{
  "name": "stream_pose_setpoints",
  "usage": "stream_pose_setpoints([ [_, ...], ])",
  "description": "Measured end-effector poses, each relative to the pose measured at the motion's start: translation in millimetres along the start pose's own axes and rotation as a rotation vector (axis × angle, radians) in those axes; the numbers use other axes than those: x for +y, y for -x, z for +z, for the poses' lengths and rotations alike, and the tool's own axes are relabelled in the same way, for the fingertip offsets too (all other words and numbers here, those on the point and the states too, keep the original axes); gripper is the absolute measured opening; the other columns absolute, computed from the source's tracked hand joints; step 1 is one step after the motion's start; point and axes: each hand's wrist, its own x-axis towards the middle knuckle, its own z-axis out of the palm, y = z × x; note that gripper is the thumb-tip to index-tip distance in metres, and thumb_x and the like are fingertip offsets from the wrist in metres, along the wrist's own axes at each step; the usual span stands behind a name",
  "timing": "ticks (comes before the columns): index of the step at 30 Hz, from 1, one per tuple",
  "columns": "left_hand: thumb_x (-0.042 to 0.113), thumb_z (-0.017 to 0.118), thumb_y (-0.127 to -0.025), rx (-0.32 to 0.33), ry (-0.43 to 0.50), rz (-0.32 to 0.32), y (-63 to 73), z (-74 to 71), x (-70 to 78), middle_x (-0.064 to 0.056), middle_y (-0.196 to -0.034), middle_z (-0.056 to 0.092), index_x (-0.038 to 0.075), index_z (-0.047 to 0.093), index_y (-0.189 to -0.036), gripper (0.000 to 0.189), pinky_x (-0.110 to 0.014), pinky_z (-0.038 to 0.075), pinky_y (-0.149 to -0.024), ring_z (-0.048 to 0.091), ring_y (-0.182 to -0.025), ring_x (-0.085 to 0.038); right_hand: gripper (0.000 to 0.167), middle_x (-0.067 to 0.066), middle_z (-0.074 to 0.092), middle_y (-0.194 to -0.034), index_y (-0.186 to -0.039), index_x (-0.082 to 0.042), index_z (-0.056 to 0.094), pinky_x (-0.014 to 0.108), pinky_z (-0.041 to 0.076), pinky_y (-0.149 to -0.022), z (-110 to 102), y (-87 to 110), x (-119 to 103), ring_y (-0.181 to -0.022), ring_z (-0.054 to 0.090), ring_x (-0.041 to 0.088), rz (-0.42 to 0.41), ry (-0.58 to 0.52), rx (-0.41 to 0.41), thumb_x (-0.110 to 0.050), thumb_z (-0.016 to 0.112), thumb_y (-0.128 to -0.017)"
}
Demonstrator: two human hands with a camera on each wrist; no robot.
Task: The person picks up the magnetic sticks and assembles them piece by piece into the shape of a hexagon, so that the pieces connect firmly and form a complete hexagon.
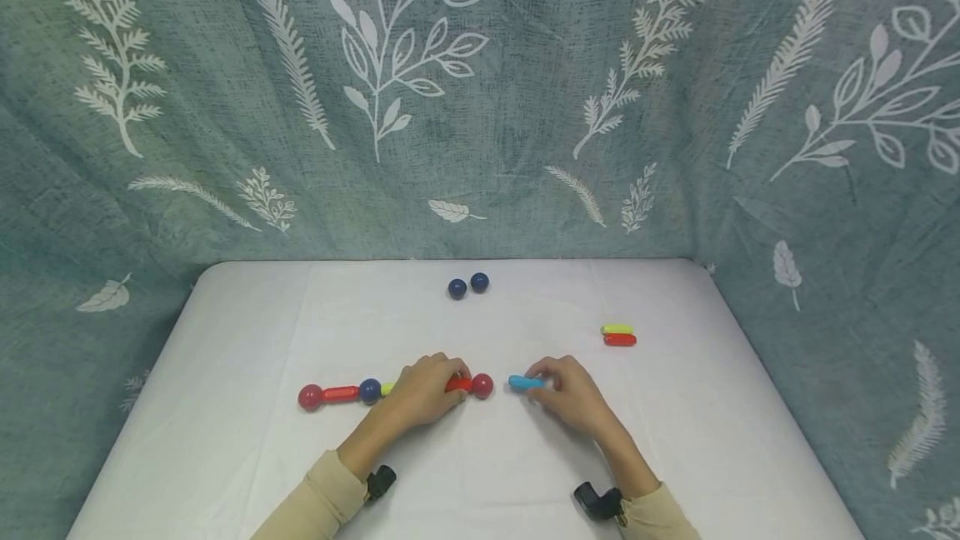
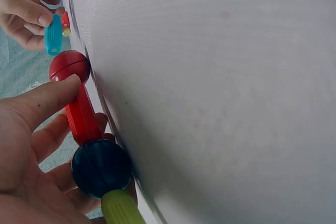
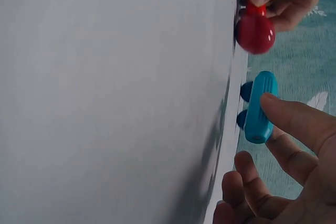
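While the left hand (image 1: 425, 390) grips a red plastic rod (image 2: 85, 119), the right hand (image 1: 573, 395) pinches a light-blue plastic rod (image 1: 522, 383). Between them – 1 glossy red plastic ball (image 1: 482, 386)

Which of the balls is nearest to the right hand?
The red ball at the right end of the chain. The other red ball, at the left end, and all blue balls lie farther away.

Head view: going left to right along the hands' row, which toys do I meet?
First red ball, first red rod, navy ball, lime rod, second red rod, second red ball, light-blue rod. I skipped what the left hand hides.
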Motion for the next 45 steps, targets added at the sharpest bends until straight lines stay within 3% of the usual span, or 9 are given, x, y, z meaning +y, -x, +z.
stream_pose_setpoints([
  [10,0.026,0.075,-0.091,0.014,-0.004,0.024,0.8,-0.4,-0.3,0.004,-0.092,0.06,0.019,0.07,-0.113,0.024,-0.037,0.044,-0.072,0.052,-0.083,-0.014,0.014,-0.001,0.058,-0.093,-0.097,-0.017,0.073,0.035,0.041,-0.067,17,-1.1,-9,-0.079,0.047,0.017,-0.043,0.006,-0.062,-0.011,0.078,-0.086],
  [17,0.026,0.075,-0.09,0.021,-0.002,0.019,0.8,-1.1,-0.7,0.004,-0.092,0.06,0.019,0.07,-0.116,0.027,-0.039,0.044,-0.072,0.053,-0.082,-0.014,0.012,-0.002,0.06,-0.094,-0.096,-0.018,0.073,0.035,0.042,-0.071,22,-5.8,-12,-0.081,0.05,0.018,-0.059,0.037,-0.058,-0.012,0.077,-0.086],
  [30,0.033,0.076,-0.089,0.032,-0.015,0.014,-1.5,-1.9,3.6,-0.001,-0.104,0.064,0.021,0.063,-0.129,0.043,-0.049,0.044,-0.082,0.06,-0.097,-0.02,0.01,-0.001,0.06,-0.092,-0.098,-0.014,0.073,0.033,0.043,-0.068,34,-20.2,-24,-0.079,0.049,0.017,-0.108,0.043,-0.08,-0.014,0.076,-0.088],
  [45,0.025,0.073,-0.093,0.051,-0.03,0.025,-4.1,-1.3,1.5,0.002,-0.094,0.059,0.019,0.07,-0.11,0.019,-0.041,0.045,-0.074,0.056,-0.086,-0.017,0.01,-0.002,0.062,-0.092,-0.097,-0.014,0.073,0.033,0.041,-0.067,45,-30.0,-35,-0.078,0.05,0.019,-0.153,0.035,-0.125,-0.016,0.076,-0.088],
])
